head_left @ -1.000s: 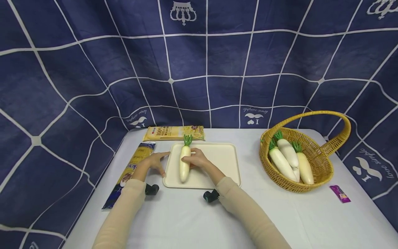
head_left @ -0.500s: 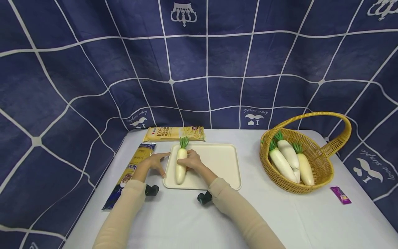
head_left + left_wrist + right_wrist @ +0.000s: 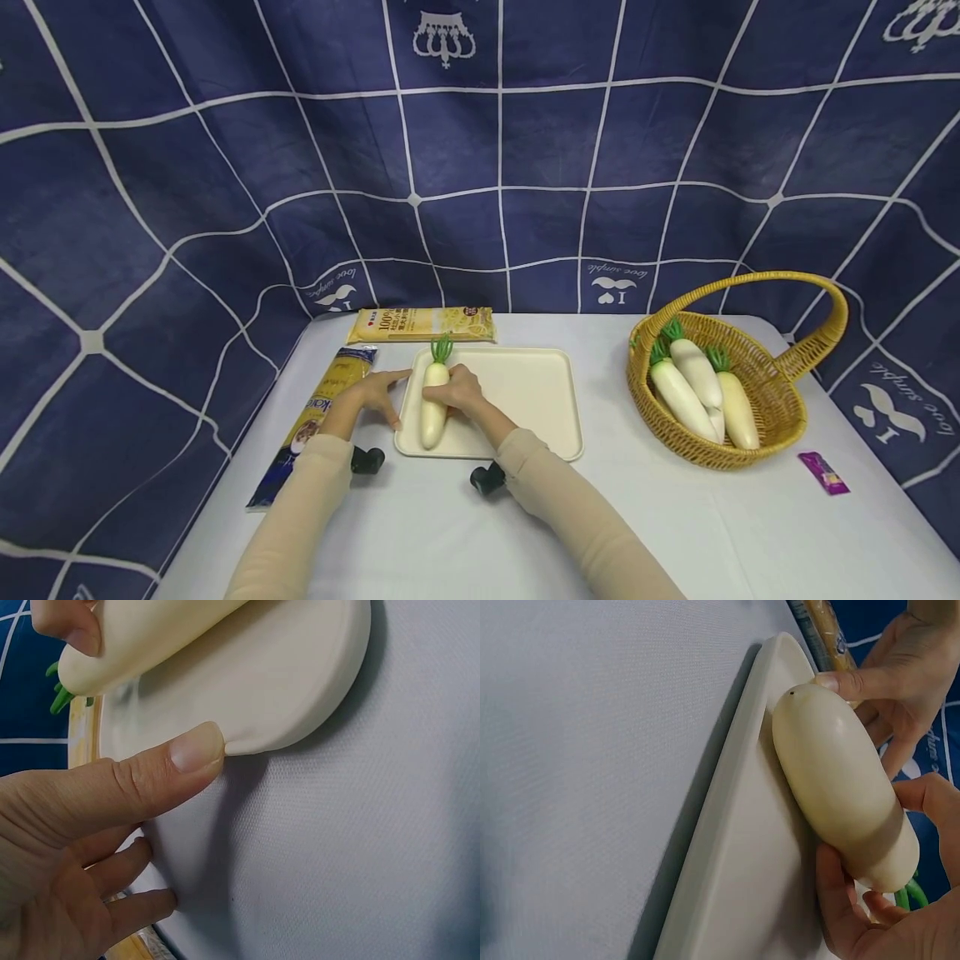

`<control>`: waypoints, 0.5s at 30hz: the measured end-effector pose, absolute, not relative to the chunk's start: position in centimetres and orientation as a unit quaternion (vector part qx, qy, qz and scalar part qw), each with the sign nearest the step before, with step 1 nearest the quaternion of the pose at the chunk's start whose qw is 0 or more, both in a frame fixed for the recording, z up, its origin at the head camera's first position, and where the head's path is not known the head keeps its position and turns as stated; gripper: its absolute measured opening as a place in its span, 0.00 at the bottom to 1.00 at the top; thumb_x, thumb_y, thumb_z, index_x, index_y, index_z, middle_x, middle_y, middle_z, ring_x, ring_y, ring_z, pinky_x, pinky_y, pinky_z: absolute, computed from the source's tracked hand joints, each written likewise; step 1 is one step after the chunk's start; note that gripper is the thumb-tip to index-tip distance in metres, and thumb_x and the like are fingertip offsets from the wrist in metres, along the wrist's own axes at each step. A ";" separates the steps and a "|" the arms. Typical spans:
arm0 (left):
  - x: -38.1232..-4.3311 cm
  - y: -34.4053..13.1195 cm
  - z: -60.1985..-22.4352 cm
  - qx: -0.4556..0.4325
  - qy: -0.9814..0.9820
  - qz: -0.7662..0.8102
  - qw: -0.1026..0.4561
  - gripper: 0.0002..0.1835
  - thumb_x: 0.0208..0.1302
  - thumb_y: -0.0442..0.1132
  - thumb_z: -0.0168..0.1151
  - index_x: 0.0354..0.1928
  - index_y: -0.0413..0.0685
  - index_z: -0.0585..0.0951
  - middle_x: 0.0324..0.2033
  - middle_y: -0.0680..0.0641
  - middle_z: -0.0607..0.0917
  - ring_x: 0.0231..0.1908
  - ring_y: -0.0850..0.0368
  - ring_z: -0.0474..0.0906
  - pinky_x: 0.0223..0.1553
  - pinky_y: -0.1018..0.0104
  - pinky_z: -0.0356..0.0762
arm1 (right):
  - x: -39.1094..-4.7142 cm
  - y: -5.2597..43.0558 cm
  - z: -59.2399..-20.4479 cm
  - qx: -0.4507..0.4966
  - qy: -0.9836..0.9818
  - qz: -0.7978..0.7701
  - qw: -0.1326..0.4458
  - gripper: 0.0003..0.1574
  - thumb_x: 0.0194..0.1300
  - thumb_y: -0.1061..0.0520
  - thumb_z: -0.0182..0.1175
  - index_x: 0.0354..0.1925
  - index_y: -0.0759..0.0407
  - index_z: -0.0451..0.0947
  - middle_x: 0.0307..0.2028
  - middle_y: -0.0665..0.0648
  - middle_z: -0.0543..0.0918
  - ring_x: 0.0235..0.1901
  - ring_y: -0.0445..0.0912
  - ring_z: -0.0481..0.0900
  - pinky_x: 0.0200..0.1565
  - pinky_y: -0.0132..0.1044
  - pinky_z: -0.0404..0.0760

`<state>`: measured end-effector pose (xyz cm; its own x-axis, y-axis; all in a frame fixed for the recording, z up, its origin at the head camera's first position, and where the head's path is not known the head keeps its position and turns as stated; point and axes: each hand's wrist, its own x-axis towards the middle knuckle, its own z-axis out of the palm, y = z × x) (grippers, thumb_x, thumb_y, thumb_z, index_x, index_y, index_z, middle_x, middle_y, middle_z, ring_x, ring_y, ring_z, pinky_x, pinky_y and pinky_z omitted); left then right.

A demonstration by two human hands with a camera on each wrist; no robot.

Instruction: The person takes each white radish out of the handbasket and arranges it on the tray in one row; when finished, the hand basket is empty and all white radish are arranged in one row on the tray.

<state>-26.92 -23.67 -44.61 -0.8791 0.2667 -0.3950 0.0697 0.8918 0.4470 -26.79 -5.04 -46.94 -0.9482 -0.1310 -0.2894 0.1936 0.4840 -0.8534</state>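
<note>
On the left part of a cream tray [image 3: 525, 396] is a white radish [image 3: 432, 423] with a green leafy top, lying lengthwise from front to back. My right hand [image 3: 463, 392] grips its middle, thumb on one side and fingers on the other, as the right wrist view confirms. The radish [image 3: 836, 765] lies low over the tray's surface there. My left hand [image 3: 371, 392] spans the tray's left edge with fingers spread. Its thumb [image 3: 180, 757] touches the rim near a corner in the left wrist view, while the other fingers extend beside the tray.
A wicker basket [image 3: 783, 408] holding several white radishes stands at the right. A small purple packet [image 3: 823, 473] lies beside it. Behind the tray is a yellow pasta packet [image 3: 420, 325]; a blue and yellow packet [image 3: 322, 396] lies left. A blue curtain [image 3: 555, 167] hangs behind the table.
My right hand has moved the radish left and slightly toward me, closer to the tray's left edge. The left hand has stayed in place.
</note>
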 end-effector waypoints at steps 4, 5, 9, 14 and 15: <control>-26.9 -23.7 -44.6 0.085 0.945 0.215 0.231 0.62 0.26 0.42 0.82 0.70 0.46 0.60 0.65 0.31 0.64 0.64 0.32 0.59 0.62 0.38 0.60 | -26.8 -5.3 -47.0 0.015 0.850 -0.504 0.154 0.23 0.42 0.52 0.71 0.33 0.63 0.75 0.22 0.56 0.78 0.14 0.44 0.76 0.16 0.34 0.81; -27.0 -23.7 -44.5 0.086 0.945 0.214 0.232 0.62 0.26 0.42 0.82 0.70 0.46 0.60 0.65 0.31 0.64 0.64 0.32 0.59 0.62 0.37 0.60 | -26.8 -5.3 -47.1 0.013 0.850 -0.504 0.150 0.22 0.42 0.52 0.71 0.33 0.63 0.74 0.21 0.56 0.78 0.14 0.44 0.76 0.16 0.33 0.81; -26.9 -23.6 -44.4 0.087 0.945 0.214 0.233 0.62 0.26 0.42 0.82 0.70 0.46 0.60 0.65 0.30 0.63 0.64 0.31 0.58 0.62 0.36 0.59 | -26.5 -5.4 -46.9 0.013 0.853 -0.501 0.142 0.24 0.43 0.50 0.72 0.31 0.63 0.73 0.21 0.56 0.78 0.13 0.44 0.77 0.15 0.32 0.80; -26.9 -23.6 -44.5 0.086 0.945 0.210 0.235 0.62 0.26 0.43 0.82 0.70 0.46 0.59 0.66 0.31 0.63 0.64 0.32 0.59 0.63 0.38 0.59 | -26.2 -5.1 -46.9 0.010 0.846 -0.512 0.145 0.33 0.45 0.47 0.73 0.41 0.69 0.73 0.26 0.59 0.79 0.15 0.45 0.79 0.18 0.33 0.82; -26.9 -23.6 -44.5 0.087 0.945 0.211 0.234 0.62 0.26 0.43 0.82 0.70 0.46 0.59 0.66 0.31 0.63 0.64 0.32 0.59 0.63 0.38 0.59 | -26.1 -5.0 -46.9 0.009 0.844 -0.516 0.146 0.37 0.46 0.47 0.73 0.45 0.70 0.73 0.27 0.60 0.79 0.15 0.45 0.79 0.18 0.33 0.82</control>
<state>-26.94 -23.64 -44.50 -0.8754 0.2624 -0.4059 0.0649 0.8960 0.4393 -26.14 -4.96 -46.92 -0.9573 -0.1358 -0.2553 0.1653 0.4675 -0.8684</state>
